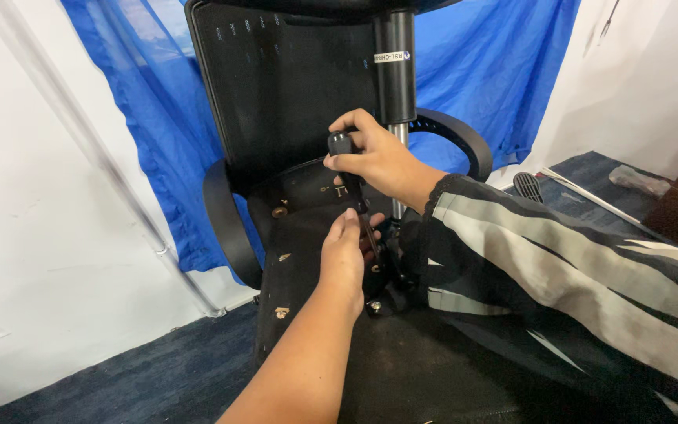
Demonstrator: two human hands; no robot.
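Note:
A black office chair point(276, 94) lies tipped over, its seat underside point(300, 228) facing me with several bolts showing. My right hand point(378, 157), in a striped black and grey sleeve, grips the black handle of a tool point(342, 146) whose shaft runs down toward the seat mechanism. My left hand point(343, 255) is closed around the lower end of that shaft, right at the mechanism plate. The chair's gas cylinder point(395, 67) rises just behind my right hand.
Curved black armrests point(225, 228) flank the seat. A blue tarp point(496, 71) hangs behind against white walls. A pale diagonal pole point(111, 173) leans at left. Dark blue carpet point(158, 369) covers the floor; a small caster-like part point(527, 186) lies at right.

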